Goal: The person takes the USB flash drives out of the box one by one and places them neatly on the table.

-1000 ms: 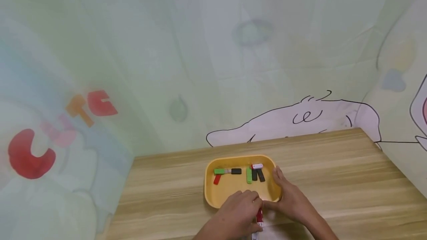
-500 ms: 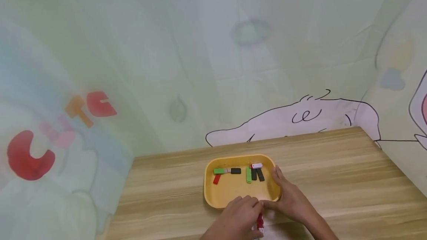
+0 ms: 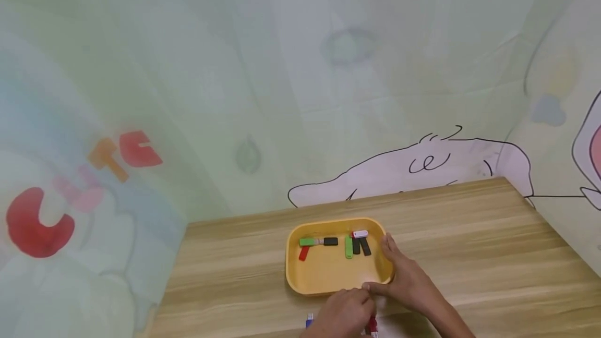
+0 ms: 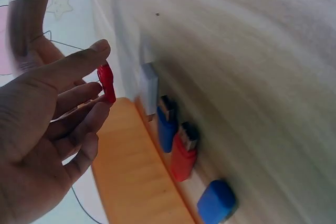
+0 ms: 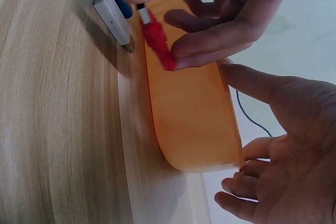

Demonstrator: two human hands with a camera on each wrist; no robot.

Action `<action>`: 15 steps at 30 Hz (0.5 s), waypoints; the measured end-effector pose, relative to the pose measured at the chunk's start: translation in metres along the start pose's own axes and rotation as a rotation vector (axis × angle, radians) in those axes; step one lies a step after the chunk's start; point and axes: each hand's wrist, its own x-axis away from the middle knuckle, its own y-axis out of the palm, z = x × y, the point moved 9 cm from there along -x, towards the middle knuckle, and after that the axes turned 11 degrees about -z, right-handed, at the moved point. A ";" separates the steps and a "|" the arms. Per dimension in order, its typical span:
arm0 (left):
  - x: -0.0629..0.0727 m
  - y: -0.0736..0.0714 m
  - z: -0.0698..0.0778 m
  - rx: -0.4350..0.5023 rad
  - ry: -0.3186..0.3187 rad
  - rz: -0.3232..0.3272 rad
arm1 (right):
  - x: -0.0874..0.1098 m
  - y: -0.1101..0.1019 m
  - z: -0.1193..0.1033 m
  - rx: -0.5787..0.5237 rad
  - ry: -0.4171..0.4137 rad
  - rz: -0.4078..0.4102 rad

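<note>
My left hand (image 3: 345, 313) pinches a red USB stick (image 5: 157, 43) between thumb and fingers, close in front of the yellow tray (image 3: 324, 278). Its metal plug (image 5: 144, 15) shows in the right wrist view, pointing away from the tray's near right corner. My right hand (image 3: 410, 283) holds that corner, thumb at the front rim and fingers along the right side. Inside the tray, a green USB stick (image 3: 307, 242) lies end to end with a black one (image 3: 331, 241), above a red one (image 3: 304, 253). Another green stick (image 3: 349, 247), black ones (image 3: 365, 246) and a white one (image 3: 360, 234) cluster at right.
In front of the tray, the left wrist view shows a row on the wooden table (image 3: 225, 275): a white USB stick (image 4: 148, 90), a blue one (image 4: 167, 129), a red one (image 4: 184, 156) and another blue one (image 4: 217, 201). A printed cloth backdrop (image 3: 211, 67) rises behind the table.
My left hand has drawn slightly down and right, away from the tray, with the red USB stick. A blue USB stick has come into view left of it. My right hand stays at the tray.
</note>
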 end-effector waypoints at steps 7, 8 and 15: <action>-0.007 0.011 0.000 -0.018 0.006 -0.042 | 0.001 0.001 0.001 0.005 -0.010 0.000; -0.008 0.012 0.000 -0.024 0.006 -0.047 | 0.001 0.000 0.001 0.009 -0.016 0.003; -0.013 0.016 0.001 -0.059 0.007 -0.051 | 0.000 -0.001 0.001 0.002 -0.022 0.011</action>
